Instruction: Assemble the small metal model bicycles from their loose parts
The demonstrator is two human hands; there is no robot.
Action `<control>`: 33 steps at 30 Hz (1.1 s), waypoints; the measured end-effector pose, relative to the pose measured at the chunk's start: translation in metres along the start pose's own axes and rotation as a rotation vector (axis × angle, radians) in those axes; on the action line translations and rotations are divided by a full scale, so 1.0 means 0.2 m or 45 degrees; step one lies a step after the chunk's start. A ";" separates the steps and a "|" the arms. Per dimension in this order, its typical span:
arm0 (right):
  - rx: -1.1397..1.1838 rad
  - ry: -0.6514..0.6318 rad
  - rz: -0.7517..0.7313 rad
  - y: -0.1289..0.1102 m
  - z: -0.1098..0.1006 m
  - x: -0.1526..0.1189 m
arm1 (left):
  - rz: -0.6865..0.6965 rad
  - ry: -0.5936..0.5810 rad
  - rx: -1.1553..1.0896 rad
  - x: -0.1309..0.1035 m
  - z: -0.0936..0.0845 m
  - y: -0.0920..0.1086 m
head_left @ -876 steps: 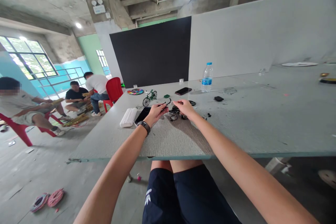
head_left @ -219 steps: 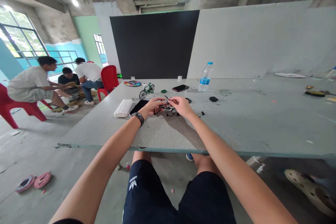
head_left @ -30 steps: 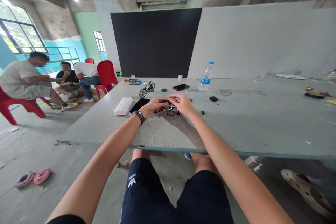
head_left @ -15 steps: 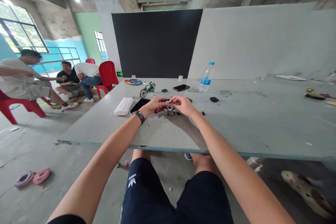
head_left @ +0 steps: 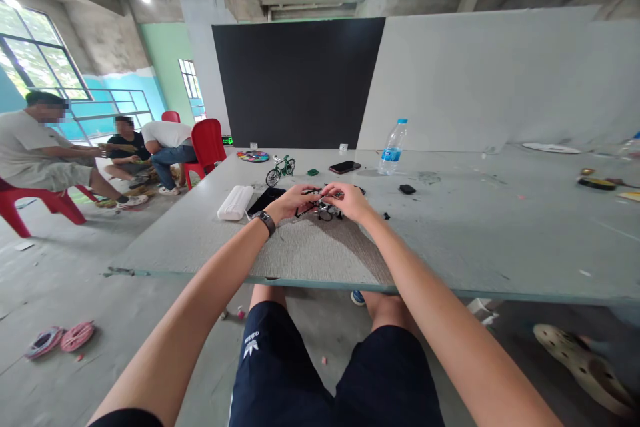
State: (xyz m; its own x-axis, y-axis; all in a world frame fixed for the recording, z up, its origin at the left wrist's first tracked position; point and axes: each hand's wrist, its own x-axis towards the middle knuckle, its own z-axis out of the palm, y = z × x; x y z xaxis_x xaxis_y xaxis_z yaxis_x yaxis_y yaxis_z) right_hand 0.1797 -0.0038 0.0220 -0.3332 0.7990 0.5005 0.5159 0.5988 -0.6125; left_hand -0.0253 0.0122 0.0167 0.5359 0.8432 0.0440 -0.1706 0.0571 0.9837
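My left hand [head_left: 296, 201] and my right hand [head_left: 350, 200] meet above the table [head_left: 450, 240], each with its fingers closed in a pinch. Between them they grip a thin black model bicycle part [head_left: 303, 211], whose exact shape is partly hidden by the fingers. Small dark and silvery pieces lie just below the fingertips, among them a round wheel-like ring [head_left: 325, 215]. Behind my left hand, a small green model bicycle [head_left: 281, 170] stands upright. A dark phone or tablet [head_left: 265, 201] lies beside my left wrist.
A white case [head_left: 236, 203] lies left. Farther back are a colourful disc [head_left: 253, 156], a green piece [head_left: 313, 172], a phone [head_left: 345, 167] and a water bottle [head_left: 393, 148]. A black object [head_left: 407, 189] lies right. Several people sit at the far left near a red chair [head_left: 207, 147].
My hands stay nearly in place, with only tiny shifts of the fingers around the black part. At the far left, a seated person's arms and head have moved.
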 end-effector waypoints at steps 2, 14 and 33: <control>0.003 0.016 0.009 0.01 0.00 0.00 | 0.005 0.023 0.032 0.00 0.01 0.00; -0.038 0.077 -0.023 0.00 0.01 -0.01 | 0.144 0.073 0.031 -0.01 0.03 0.01; -0.046 0.095 -0.012 0.01 0.01 0.00 | 0.226 0.086 0.082 0.00 0.02 -0.01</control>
State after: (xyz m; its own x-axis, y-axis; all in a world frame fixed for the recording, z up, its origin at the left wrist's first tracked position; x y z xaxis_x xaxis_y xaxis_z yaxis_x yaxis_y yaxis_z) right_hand 0.1785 -0.0035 0.0194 -0.2789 0.7864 0.5512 0.5415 0.6028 -0.5860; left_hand -0.0206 0.0098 0.0155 0.4452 0.8709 0.2082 -0.2034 -0.1281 0.9707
